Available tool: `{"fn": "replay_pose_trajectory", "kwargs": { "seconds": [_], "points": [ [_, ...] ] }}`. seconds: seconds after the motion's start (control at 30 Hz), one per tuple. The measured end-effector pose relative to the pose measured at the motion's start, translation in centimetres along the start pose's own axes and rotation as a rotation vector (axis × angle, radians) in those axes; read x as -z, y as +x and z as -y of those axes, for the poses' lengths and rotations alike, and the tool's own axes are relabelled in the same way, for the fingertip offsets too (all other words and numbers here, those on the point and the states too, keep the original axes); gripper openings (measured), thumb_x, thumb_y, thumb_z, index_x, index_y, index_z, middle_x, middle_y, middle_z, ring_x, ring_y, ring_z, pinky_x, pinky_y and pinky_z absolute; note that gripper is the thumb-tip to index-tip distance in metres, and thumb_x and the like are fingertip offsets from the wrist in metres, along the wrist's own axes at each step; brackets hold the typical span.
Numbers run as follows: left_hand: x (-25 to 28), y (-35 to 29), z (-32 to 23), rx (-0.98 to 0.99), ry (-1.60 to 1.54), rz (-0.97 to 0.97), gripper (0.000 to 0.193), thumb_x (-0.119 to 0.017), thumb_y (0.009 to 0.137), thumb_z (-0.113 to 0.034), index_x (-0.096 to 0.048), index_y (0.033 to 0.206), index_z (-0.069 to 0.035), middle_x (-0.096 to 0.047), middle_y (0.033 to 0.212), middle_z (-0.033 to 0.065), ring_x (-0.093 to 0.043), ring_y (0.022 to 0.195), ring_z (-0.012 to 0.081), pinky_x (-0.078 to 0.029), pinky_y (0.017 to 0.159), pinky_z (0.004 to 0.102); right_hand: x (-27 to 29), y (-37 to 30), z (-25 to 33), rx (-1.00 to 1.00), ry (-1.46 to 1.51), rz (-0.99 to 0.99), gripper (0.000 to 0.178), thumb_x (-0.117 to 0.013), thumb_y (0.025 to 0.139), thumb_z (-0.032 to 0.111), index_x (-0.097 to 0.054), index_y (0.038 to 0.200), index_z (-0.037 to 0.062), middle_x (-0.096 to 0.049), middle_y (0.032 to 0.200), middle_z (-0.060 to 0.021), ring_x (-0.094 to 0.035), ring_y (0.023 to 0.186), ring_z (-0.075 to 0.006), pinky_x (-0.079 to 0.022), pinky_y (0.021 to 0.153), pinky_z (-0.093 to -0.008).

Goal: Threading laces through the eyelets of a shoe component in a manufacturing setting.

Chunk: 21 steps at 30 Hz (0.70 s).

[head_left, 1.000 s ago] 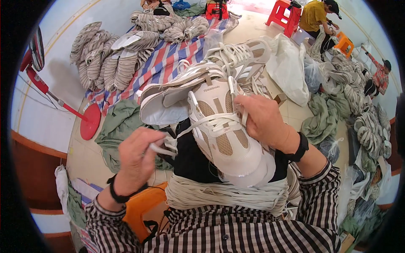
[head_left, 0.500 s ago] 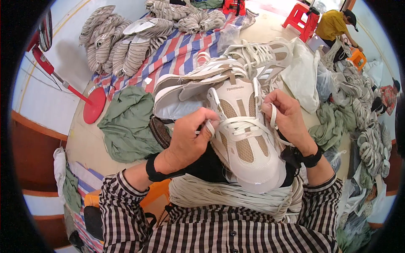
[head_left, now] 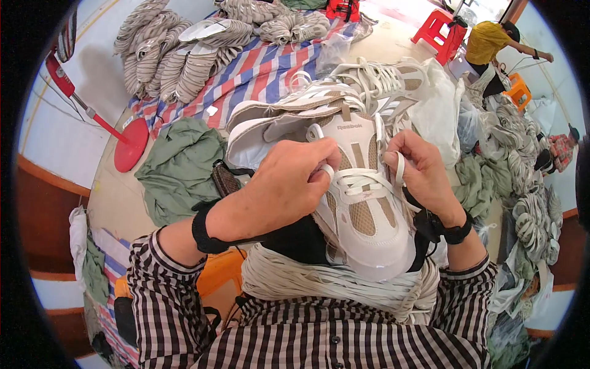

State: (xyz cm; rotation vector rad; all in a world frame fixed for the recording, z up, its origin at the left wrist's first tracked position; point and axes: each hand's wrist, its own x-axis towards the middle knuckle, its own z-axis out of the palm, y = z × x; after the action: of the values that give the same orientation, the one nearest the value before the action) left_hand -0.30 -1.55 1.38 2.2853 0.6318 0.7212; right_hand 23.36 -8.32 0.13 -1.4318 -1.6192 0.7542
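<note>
A white and beige sneaker upper (head_left: 376, 243) with tan mesh panels rests over my lap, its toe cap turned toward me. A flat white shoelace (head_left: 359, 180) crosses its front. My left hand (head_left: 292, 175) is closed beside the tongue, pinching one end of the lace between thumb and fingers. On the other side, my right hand (head_left: 424, 175) pinches the other end, which loops up past the thumb. Beyond the sneaker lie more beige shoe uppers (head_left: 276, 120), some with laces threaded. A thick bundle of white laces (head_left: 307, 280) lies across my lap.
Bundles of uppers (head_left: 184, 67) sit on a striped sheet (head_left: 258, 77). Green cloth (head_left: 178, 166) and a red round stand base (head_left: 131, 145) are at left. At right are a white sack (head_left: 437, 104), a red stool (head_left: 439, 34), piled uppers (head_left: 531, 227) and a co-worker in yellow (head_left: 485, 43).
My left hand has moved right and slightly up, closer to the sneaker's tongue, with the lace still pinched. My right hand stays nearly still. The co-worker in yellow has stretched out an arm.
</note>
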Motion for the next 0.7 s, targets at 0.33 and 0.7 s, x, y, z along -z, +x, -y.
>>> {"fn": "replay_pose_trajectory", "kwargs": {
  "seconds": [0.33,0.7],
  "points": [
    [0.2,1.3,0.5,0.22,-0.24,0.188,0.015,-0.053,0.076,0.0,-0.055,0.091,-0.002,-0.045,0.06,0.0056,-0.045,0.054,0.0106,-0.035,0.05,0.0279,0.6,-0.4,-0.5,0.083,-0.116,-0.027,0.012,-0.06,0.084,0.011,-0.052,0.082,0.0018,-0.055,0.066,-0.0064,-0.048,0.057,-0.015,-0.04,0.054,-0.0283],
    [1.5,0.0,0.1,0.01,-0.135,0.225,0.025,-0.051,0.078,0.002,-0.054,0.102,-0.004,-0.055,0.08,0.014,-0.054,0.071,0.0294,-0.044,0.064,0.0339,3.9,0.3,-0.6,0.079,0.002,0.189,0.007,-0.056,0.085,0.001,-0.057,0.092,0.0002,-0.058,0.084,-0.0016,-0.052,0.079,-0.009,-0.042,0.07,-0.0222]
  ]
}}
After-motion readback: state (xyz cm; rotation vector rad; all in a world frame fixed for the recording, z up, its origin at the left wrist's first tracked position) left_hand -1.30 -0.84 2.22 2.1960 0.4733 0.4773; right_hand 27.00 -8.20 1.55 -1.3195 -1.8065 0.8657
